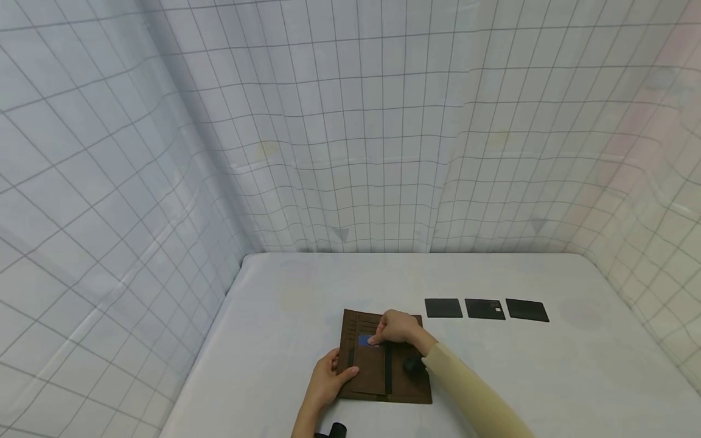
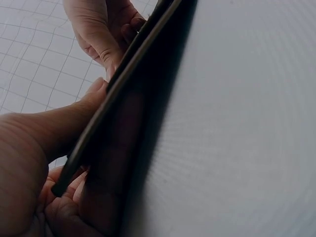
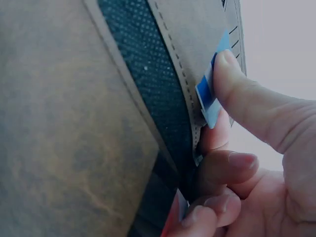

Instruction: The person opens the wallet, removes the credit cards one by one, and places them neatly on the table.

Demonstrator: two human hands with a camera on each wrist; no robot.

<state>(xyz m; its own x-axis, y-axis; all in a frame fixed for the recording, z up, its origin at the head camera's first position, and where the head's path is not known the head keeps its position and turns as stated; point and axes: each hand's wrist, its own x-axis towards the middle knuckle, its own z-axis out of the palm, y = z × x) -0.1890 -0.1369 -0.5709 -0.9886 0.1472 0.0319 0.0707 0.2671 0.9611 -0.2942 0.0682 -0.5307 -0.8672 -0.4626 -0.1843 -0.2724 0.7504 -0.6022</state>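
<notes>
A brown wallet lies opened out near the table's front, showing card slots and a dark strip down its middle. My left hand grips its left edge, thumb on top and fingers underneath; in the left wrist view that edge is tilted up off the table. My right hand reaches over the wallet and pinches a blue card at the slots. In the right wrist view the thumb presses the blue-and-white card, whose lower part is in the wallet. A bit of something red shows below the fingers.
Three dark cards lie in a row to the right of the wallet: a left one, a middle one with a small white mark, and a right one. White gridded curtains surround the white table.
</notes>
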